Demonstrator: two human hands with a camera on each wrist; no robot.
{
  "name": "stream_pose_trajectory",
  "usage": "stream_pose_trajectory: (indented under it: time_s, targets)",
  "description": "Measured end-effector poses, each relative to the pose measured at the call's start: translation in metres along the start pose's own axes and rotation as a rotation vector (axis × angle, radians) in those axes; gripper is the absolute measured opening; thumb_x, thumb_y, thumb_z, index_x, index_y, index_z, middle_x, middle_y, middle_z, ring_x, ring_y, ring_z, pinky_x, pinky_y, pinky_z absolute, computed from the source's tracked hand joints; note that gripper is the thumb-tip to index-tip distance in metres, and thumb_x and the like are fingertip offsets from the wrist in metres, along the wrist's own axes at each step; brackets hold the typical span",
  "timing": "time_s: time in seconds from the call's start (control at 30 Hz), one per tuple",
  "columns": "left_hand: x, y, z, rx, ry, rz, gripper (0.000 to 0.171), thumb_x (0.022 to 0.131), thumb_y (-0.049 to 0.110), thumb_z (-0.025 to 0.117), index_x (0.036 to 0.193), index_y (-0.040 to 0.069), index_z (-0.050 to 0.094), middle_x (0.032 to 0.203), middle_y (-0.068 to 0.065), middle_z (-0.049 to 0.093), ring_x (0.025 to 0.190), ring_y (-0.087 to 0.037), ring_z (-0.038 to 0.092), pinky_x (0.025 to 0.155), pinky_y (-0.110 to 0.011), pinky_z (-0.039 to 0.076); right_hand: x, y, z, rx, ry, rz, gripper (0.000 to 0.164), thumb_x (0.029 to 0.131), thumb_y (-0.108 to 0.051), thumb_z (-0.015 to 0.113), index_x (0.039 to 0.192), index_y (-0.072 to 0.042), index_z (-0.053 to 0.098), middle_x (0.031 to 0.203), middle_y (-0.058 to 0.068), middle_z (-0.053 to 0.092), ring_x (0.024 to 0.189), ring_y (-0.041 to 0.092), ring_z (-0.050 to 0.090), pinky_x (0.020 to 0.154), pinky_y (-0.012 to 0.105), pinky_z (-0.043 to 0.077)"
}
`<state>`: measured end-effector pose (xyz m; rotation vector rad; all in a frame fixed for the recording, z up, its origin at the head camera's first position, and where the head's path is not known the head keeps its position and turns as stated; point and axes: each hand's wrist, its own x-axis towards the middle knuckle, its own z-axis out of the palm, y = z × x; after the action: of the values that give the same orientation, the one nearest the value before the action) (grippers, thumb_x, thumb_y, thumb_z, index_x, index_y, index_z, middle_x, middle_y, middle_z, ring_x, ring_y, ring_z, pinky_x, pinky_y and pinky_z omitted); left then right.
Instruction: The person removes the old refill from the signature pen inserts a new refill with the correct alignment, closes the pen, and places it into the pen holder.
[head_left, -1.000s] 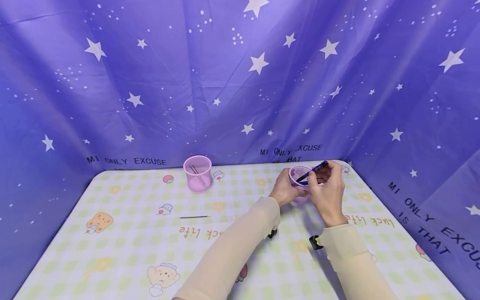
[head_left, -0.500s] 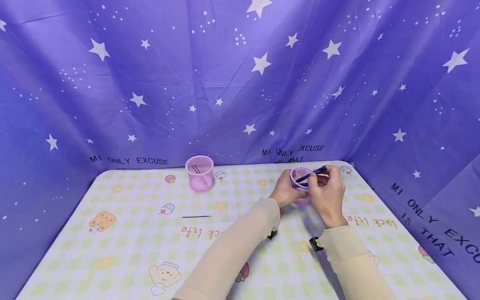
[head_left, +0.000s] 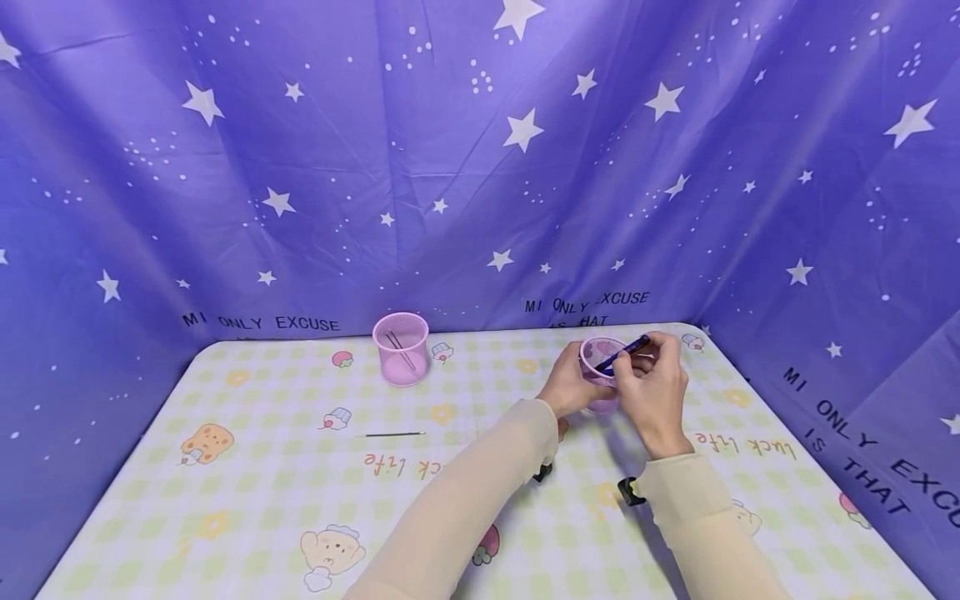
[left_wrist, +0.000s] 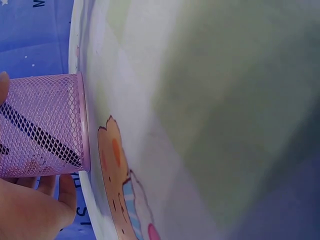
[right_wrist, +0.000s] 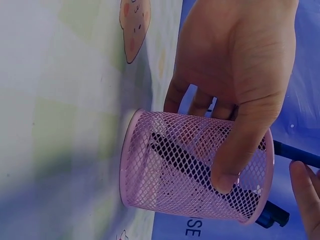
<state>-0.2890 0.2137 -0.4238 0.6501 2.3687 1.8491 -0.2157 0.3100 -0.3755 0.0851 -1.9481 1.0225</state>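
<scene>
On the right of the table, a pink mesh pen cup [head_left: 600, 404] stands upright. My left hand [head_left: 566, 385] grips its near left side, and in the right wrist view the thumb lies across the mesh. Over the rim, my right hand [head_left: 656, 392] pinches a dark blue pen [head_left: 633, 346] by its upper part, slanting down into the cup. Inside the cup is another dark pen [right_wrist: 185, 160], leaning, its clip end [right_wrist: 272, 215] sticking out past the rim. How deep the pinched pen reaches is hard to tell.
At the back, left of centre, a second pink mesh cup [head_left: 401, 354] holds thin dark sticks. One more thin dark stick [head_left: 395, 433], resembling a pen refill, lies in front of it. A purple star-printed curtain [head_left: 420, 167] rises behind the checked tablecloth [head_left: 255, 467].
The pinched pen and the right hand have come slightly down toward the cup. My left hand keeps its grip. The head view has shifted a little.
</scene>
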Motion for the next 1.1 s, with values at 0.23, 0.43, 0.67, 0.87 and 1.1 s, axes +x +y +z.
stream_pose_trajectory:
  time_s: [0.23,0.43,0.67,0.87,1.1]
  targets:
    - [-0.001,0.000,0.000,-0.011,-0.002,-0.006,0.076,0.059,0.005,0.089,0.124,0.012,0.050,0.121,-0.009,0.057,0.111,-0.020,0.056,0.095,-0.020,0.040,-0.003,0.004,0.000,-0.019,-0.007,0.011,0.047,0.080,0.005,0.057,0.125,0.003,0.045,0.088,0.016,0.063,0.072,-0.011,0.057,0.061,0.007,0.048]
    - [-0.002,0.002,0.000,-0.027,0.000,-0.004,0.076,0.059,0.005,0.089,0.125,0.012,0.050,0.121,-0.008,0.057,0.113,-0.022,0.056,0.095,-0.021,0.039,-0.004,0.006,0.000,-0.035,-0.013,0.001,0.042,0.081,0.005,0.057,0.122,0.003,0.047,0.085,0.016,0.063,0.071,-0.009,0.056,0.062,0.006,0.047]
    - [-0.002,0.000,-0.001,-0.038,-0.012,0.012,0.076,0.060,0.005,0.089,0.125,0.011,0.050,0.120,-0.007,0.059,0.105,-0.009,0.056,0.093,-0.020,0.041,-0.005,0.006,0.000,-0.071,-0.016,-0.010,0.035,0.082,0.002,0.060,0.115,0.005,0.049,0.085,0.017,0.066,0.071,-0.011,0.054,0.063,0.005,0.046]
    - [-0.001,-0.002,-0.002,-0.065,-0.021,0.047,0.073,0.060,0.003,0.088,0.123,0.011,0.053,0.117,-0.008,0.061,0.100,-0.006,0.057,0.092,-0.019,0.042,-0.006,0.008,0.001,-0.094,-0.004,-0.031,0.040,0.081,0.002,0.059,0.120,0.002,0.050,0.082,0.015,0.066,0.070,-0.007,0.054,0.062,0.005,0.044]
    - [-0.002,0.000,-0.002,-0.087,-0.030,0.080,0.066,0.060,0.001,0.088,0.117,0.013,0.057,0.110,-0.006,0.065,0.101,-0.014,0.061,0.091,-0.019,0.043,-0.006,0.011,0.000,-0.142,-0.006,-0.083,0.038,0.080,0.003,0.059,0.118,0.000,0.054,0.082,0.014,0.066,0.068,0.011,0.060,0.063,0.004,0.042]
